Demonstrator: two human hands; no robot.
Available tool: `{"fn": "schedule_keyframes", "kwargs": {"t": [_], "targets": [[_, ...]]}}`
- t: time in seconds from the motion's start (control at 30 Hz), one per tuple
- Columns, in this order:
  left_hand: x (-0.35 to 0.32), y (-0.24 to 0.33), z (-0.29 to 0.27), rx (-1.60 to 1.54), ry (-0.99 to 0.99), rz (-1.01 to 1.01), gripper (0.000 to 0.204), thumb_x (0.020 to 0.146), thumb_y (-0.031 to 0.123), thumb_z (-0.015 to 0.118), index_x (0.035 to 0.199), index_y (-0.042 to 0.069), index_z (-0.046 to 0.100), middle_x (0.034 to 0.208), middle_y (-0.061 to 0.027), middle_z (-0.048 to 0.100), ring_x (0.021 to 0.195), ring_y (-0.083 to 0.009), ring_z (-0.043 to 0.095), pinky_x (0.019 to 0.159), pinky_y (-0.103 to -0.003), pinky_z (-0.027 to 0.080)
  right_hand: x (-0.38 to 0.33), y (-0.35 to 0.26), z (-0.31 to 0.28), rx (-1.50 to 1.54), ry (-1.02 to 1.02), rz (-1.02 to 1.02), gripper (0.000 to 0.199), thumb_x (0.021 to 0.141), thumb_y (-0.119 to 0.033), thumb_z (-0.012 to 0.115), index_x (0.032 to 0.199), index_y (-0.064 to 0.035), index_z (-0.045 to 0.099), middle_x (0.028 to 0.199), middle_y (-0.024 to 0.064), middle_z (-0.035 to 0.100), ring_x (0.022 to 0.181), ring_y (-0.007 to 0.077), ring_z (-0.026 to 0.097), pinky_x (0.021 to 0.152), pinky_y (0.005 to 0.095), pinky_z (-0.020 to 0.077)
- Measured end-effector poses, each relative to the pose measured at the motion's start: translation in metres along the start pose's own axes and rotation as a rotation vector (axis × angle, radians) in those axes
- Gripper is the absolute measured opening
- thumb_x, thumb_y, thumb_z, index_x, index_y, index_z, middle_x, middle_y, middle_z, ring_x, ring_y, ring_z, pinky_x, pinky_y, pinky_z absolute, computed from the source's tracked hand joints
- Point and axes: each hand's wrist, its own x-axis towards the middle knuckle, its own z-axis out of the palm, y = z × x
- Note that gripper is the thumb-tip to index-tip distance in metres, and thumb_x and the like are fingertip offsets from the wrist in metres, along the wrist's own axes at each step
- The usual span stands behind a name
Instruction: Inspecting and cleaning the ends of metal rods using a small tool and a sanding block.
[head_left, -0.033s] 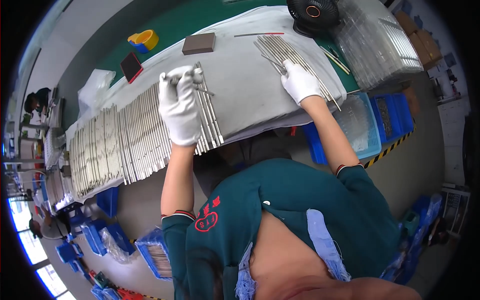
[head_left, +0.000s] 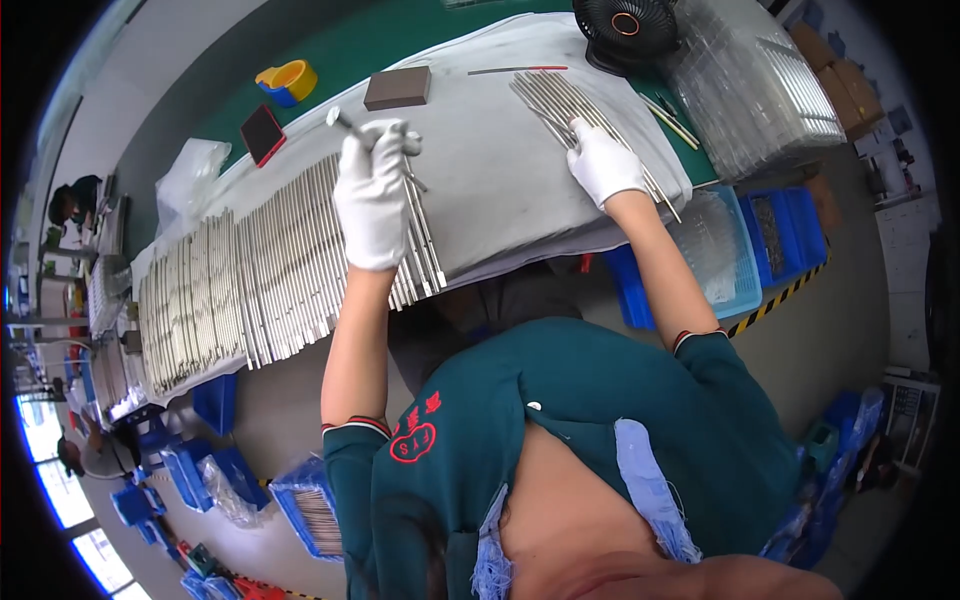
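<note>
My left hand (head_left: 372,205), in a white glove, is raised over the rows of metal rods (head_left: 290,235) on the cloth-covered table. Its fingers are closed around a thin metal rod (head_left: 348,125), seen nearly end-on, with another end showing below the fingers. My right hand (head_left: 606,170), also gloved in white, rests on a fanned group of metal rods (head_left: 555,100) at the right of the table. Its fingers curl onto these rods; the fingertips are partly hidden.
Beyond the rods lie a brown block (head_left: 398,88), a red-edged phone (head_left: 262,135) and a yellow-and-blue tape roll (head_left: 288,82). A black fan (head_left: 626,30) stands at the back right beside stacked clear plastic packs (head_left: 750,85). Blue bins (head_left: 790,230) sit right of the table.
My left hand has shifted slightly away from me and right, its held rod tilting up toward the camera. My right hand has moved slightly right; a rod near it now lies closer to the others.
</note>
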Motion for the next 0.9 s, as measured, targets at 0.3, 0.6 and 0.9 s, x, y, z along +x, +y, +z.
{"fn": "schedule_keyframes", "kwargs": {"t": [0.3, 0.6, 0.9], "targets": [[-0.062, 0.039, 0.038, -0.261, -0.619, -0.755, 0.024, 0.094, 0.027, 0.051, 0.094, 0.004, 0.059, 0.061, 0.0034, 0.041, 0.051, -0.0039, 0.036, 0.047, -0.02, 0.029, -0.028, 0.04, 0.006, 0.63, 0.309, -0.228, 0.032, 0.092, -0.024, 0.05, 0.118, -0.0061, 0.057, 0.095, 0.0165, 0.066, 0.08, 0.0277, 0.063, 0.073, 0.0339, 0.0483], [-0.137, -0.026, 0.019, -0.489, -0.373, -1.21, 0.035, 0.097, 0.033, 0.046, 0.115, 0.005, 0.056, 0.052, 0.0037, 0.037, 0.037, -0.0044, 0.029, 0.033, -0.019, 0.022, -0.088, 0.006, 0.009, 0.548, -0.276, -0.369, 0.042, 0.093, -0.015, 0.046, 0.133, -0.0262, 0.048, 0.066, 0.0001, 0.059, 0.05, 0.007, 0.049, 0.05, 0.0227, 0.0446], [-0.128, -0.029, 0.023, -0.548, -0.319, -1.254, 0.033, 0.095, 0.028, 0.051, 0.116, 0.005, 0.058, 0.061, 0.0044, 0.047, 0.038, -0.0012, 0.03, 0.033, -0.019, 0.021, -0.099, 0.005, 0.03, -0.1, -0.06, -0.616, 0.033, 0.092, -0.02, 0.045, 0.124, -0.0247, 0.046, 0.066, 0.0077, 0.059, 0.057, 0.0277, 0.061, 0.049, 0.04, 0.0488]]}}
